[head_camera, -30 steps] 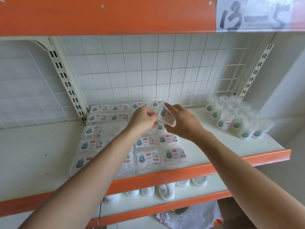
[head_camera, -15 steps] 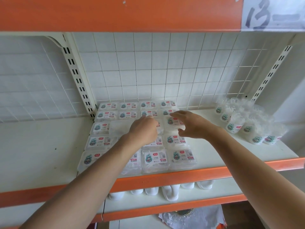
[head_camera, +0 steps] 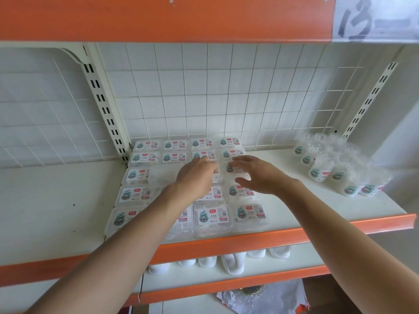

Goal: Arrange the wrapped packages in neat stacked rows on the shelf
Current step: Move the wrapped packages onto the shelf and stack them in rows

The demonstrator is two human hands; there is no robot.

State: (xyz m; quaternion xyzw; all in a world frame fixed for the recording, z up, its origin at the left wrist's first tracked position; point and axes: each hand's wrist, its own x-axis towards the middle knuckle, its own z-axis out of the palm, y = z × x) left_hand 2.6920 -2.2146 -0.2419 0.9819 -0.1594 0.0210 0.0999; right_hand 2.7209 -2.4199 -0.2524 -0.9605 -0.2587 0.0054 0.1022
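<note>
Orange trim runs along the front lip of the white shelf (head_camera: 340,207), and on it our clear flat packs (head_camera: 213,215) lie in a grid of four columns and five rows at the left-centre, tight against the wire back panel (head_camera: 204,91). Compared with a second ago, when our two hands held a small tub in the air between them, that tub has gone and both hands have dropped low over the third row. Our left hand (head_camera: 196,175) rests palm-down with fingers curled on the packs in the middle of the grid; we cannot tell whether it grips one. Our right hand (head_camera: 256,175) hovers spread and empty just beside it, fingers stretched over the right-hand column, thumb apart below. One pack in the third row, second column, shows a blank face with no label. We count about seventeen labels; the arms hide the rest. Well apart, at the right end of the shelf, stands a cluster of wrapped tubs (head_camera: 335,168), about nine labels visible, the rest too blurred to count.
</note>
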